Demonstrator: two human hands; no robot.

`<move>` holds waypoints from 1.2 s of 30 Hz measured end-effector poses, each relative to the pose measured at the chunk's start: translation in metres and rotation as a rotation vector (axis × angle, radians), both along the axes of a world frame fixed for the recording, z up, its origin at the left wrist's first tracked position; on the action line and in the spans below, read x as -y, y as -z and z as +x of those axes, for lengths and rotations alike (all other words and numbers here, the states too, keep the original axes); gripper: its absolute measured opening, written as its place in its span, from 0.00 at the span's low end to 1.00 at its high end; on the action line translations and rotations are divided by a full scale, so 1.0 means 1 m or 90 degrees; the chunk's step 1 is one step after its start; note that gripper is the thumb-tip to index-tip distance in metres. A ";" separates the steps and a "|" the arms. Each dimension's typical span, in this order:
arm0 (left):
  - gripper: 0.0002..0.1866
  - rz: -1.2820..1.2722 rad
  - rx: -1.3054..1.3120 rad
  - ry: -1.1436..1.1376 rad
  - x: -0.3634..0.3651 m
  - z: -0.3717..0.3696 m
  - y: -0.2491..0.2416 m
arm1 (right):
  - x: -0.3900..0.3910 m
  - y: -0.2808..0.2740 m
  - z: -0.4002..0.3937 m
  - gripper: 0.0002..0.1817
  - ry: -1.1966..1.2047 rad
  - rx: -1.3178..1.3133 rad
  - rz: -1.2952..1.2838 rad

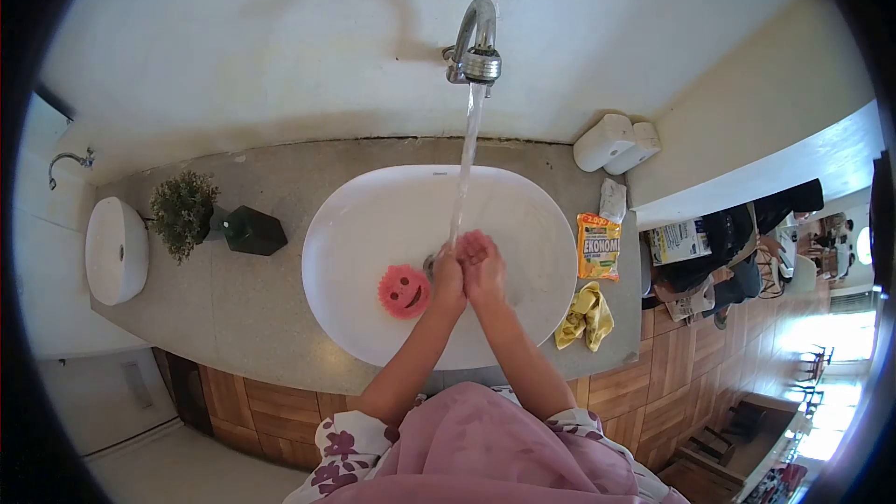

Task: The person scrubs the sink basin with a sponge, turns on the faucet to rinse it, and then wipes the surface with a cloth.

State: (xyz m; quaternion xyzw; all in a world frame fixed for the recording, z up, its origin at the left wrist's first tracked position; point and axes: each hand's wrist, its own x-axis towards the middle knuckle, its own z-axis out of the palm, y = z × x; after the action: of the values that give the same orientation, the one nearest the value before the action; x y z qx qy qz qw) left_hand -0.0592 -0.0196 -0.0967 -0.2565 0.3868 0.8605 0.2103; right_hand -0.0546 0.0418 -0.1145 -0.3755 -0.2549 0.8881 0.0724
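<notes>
1. Inside the white basin [341, 215]: pink smiling sponge [403, 292], beside the drain [429, 263].
2. Under the water stream [469, 145]: right hand [483, 271], palm up, loosely cupped; left hand [450, 277] against it, its grip impossible to tell.
3. Right of the basin: yellow cloth [588, 314], orange packet [598, 247].
4. Left of it: dark green container [254, 231], potted plant [182, 213].

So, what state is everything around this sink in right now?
Tap: running
Far-left tap: no flow visible
Left hand: at the stream
Right hand: palm up, fingers curled
Sink: sponge lying inside
Pink sponge: smiling face up
Yellow cloth: crumpled
Orange packet: lying down; whether sealed, unclear
Plant: upright
Dark green container: open or closed, unclear
</notes>
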 end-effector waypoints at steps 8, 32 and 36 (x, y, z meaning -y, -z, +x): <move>0.25 -0.073 -0.056 -0.104 0.053 0.013 0.006 | 0.040 0.015 0.000 0.18 -0.107 0.012 -0.068; 0.17 -0.586 -0.375 0.113 0.165 0.030 -0.014 | -0.096 -0.064 0.054 0.15 -1.123 0.202 1.261; 0.28 -0.961 -0.553 0.335 0.160 0.031 -0.004 | -0.088 -0.058 0.034 0.11 -0.611 0.045 1.190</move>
State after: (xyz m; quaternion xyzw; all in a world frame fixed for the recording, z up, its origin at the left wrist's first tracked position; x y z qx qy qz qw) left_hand -0.0282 -0.1798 -0.0927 0.1174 0.9387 0.3240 0.0117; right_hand -0.0202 0.1296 -0.0562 -0.0557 -0.9629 0.2618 -0.0335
